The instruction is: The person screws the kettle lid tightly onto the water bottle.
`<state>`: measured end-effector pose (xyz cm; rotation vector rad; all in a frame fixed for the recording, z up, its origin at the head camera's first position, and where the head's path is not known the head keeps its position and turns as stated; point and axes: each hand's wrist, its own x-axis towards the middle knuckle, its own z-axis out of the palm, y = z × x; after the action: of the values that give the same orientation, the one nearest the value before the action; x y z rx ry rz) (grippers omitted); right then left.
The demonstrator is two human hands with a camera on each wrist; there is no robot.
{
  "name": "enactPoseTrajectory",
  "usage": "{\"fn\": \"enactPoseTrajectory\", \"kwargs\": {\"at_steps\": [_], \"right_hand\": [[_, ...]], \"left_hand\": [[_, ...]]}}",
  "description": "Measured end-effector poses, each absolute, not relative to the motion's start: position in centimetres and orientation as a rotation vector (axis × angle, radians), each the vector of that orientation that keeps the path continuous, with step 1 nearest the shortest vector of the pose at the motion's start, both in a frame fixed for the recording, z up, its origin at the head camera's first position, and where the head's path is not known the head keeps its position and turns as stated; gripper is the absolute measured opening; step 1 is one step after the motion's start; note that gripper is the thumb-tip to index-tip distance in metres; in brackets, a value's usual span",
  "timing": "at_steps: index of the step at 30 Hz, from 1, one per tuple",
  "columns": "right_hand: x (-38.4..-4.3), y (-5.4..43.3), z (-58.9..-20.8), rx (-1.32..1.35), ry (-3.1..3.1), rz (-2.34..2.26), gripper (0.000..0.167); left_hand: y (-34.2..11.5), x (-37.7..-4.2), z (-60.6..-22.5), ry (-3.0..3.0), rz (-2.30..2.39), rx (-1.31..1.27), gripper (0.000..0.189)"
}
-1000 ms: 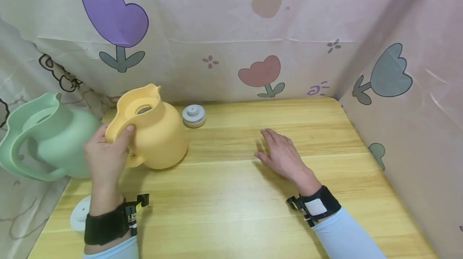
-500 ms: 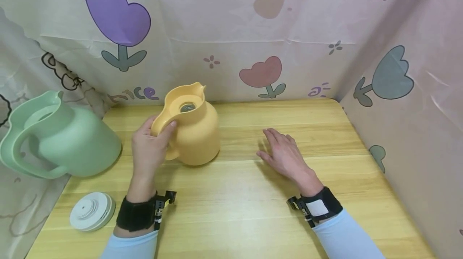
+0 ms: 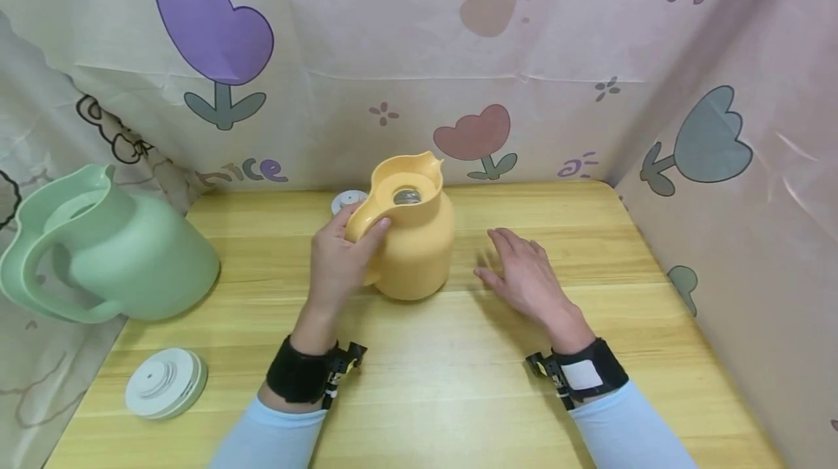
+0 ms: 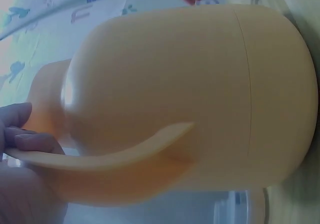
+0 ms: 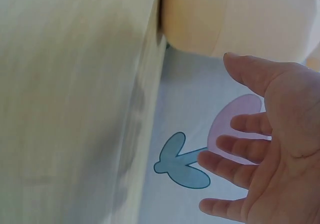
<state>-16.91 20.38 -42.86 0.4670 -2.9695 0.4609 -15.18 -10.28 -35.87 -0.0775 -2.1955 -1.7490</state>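
Observation:
My left hand (image 3: 340, 258) grips the top of the handle of a yellow thermos jug (image 3: 415, 251), which stands upright near the middle of the table with its mouth uncovered. In the left wrist view the thumb and fingers wrap the upper part of the handle (image 4: 115, 159), and the jug's body fills most of the picture. My right hand (image 3: 524, 276) is to the right of the jug, apart from it, palm toward it. Its fingers (image 5: 235, 166) are spread and hold nothing in the right wrist view.
A green thermos jug (image 3: 150, 258) stands at the left edge. In front of it lies a white round stopper (image 3: 164, 382). Another round stopper (image 3: 347, 200) sits at the back, partly behind the left hand. A patterned curtain (image 3: 366, 33) encloses the back and sides of the wooden table (image 3: 419, 396).
My left hand has carried the yellow jug rightward from beside the green one to mid-table. The back stopper, hidden half a second ago, shows again. The right hand has shifted slightly right.

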Motion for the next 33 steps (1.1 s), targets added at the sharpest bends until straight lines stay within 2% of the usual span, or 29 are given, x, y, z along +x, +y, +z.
{"fn": "enactPoseTrajectory", "kwargs": {"at_steps": [12, 33], "right_hand": [[-17.0, 20.8, -42.6, 0.441, -2.967, 0.502, 0.081], [-16.6, 20.3, -42.4, 0.506, -2.957, 0.527, 0.080]], "left_hand": [[-7.3, -16.8, -36.2, -2.096, -1.830, -0.273, 0.040], [-8.5, -17.2, -35.4, -2.256, -1.721, -0.302, 0.042]]}}
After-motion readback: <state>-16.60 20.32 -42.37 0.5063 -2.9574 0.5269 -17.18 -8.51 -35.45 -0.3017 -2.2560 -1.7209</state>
